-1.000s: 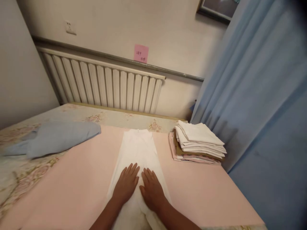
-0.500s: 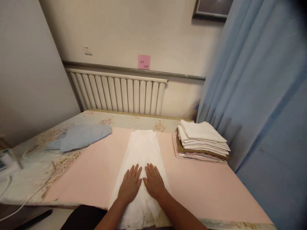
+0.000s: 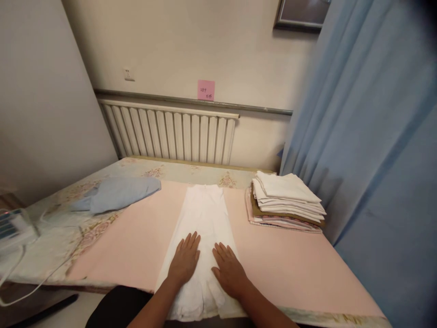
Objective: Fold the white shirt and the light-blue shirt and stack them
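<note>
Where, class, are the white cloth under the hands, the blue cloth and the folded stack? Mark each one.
White cloth [image 3: 206, 228]: head view, on its flat middle.
Blue cloth [image 3: 123, 194]: head view, middle of its upper surface.
Folded stack [image 3: 287, 202]: head view, on the side edges of its white layers.

White, pink and blue, with one floral print

The long cloth [image 3: 208, 209] in the middle is plain white, and the sheet [image 3: 283, 259] beneath it is solid pale pink. Around that, the flowered cover [image 3: 180, 169] has a light greenish-blue ground printed with clusters of pink roses and brownish-green leaves. The crumpled cloth [image 3: 124, 193] on the left is plain greyish blue. The folded stack [image 3: 288, 205] runs white at the top, then brown, then pink with a darker patterned layer among it. The curtain [image 3: 375, 136] is solid blue, the wall [image 3: 239, 41] and radiator [image 3: 178, 132] cream, the paper note [image 3: 206, 90] pink with dark writing, the cord [image 3: 36, 289] white.
</note>
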### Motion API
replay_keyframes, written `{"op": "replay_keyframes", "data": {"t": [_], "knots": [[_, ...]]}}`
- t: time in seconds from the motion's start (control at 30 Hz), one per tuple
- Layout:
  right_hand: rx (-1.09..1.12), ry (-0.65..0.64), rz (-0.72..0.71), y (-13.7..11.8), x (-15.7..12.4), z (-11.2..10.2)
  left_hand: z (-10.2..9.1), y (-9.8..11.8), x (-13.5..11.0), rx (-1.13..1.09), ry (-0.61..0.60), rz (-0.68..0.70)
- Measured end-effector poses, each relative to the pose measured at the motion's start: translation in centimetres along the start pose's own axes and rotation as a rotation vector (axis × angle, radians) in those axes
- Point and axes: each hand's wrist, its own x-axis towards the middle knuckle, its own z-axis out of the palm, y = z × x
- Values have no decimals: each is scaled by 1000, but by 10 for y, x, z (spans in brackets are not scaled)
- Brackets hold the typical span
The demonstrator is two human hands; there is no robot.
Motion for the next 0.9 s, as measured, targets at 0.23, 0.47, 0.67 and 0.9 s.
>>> {"op": "replay_keyframes", "data": {"t": [0.23, 0.47, 0.67, 0.9], "knots": [[-24, 79, 4, -4, -7, -4, 2, 0, 0, 20, 41, 2], [-11, 72, 36, -8, -6, -10, 1, -1, -1, 7, 21, 0], [-17, 122, 19, -6, -7, -5, 2, -1, -1, -4, 25, -6], [-24, 139, 12, -5, -8, -3, 1, -1, 0, -1, 43, -4]]}}
